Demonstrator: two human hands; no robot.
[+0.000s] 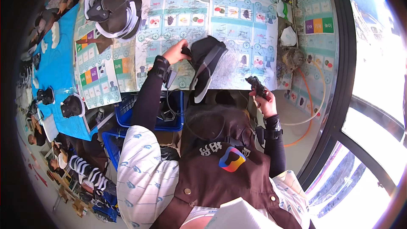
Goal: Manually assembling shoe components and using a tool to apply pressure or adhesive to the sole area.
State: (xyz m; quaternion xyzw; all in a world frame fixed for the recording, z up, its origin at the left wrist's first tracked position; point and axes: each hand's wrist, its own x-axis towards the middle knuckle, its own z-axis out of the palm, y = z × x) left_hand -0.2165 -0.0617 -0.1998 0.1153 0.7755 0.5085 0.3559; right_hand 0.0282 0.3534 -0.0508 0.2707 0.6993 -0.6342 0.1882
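My left hand (177,52) is closed on a black fabric piece (206,54) edged by a curved grey band. It hangs tilted over the table's near edge, its narrow end pointing toward me. In my right hand (266,104) is a dark, crusted spray gun (256,85), held to the right of the fabric piece and apart from it. The fingers wrap its lower part and hide some of it. Under both, the table (237,48) is covered with printed picture sheets marked by dark streaks.
Black pieces with white edges (114,10) are stacked at the far left of the table. A crusted, rounded container (292,57) stands right, near an orange hose (306,97) and a pale hose. Blue crates (123,114) sit below. A blue-covered table (59,70) lies left; a glazed door frame (339,101) stands right.
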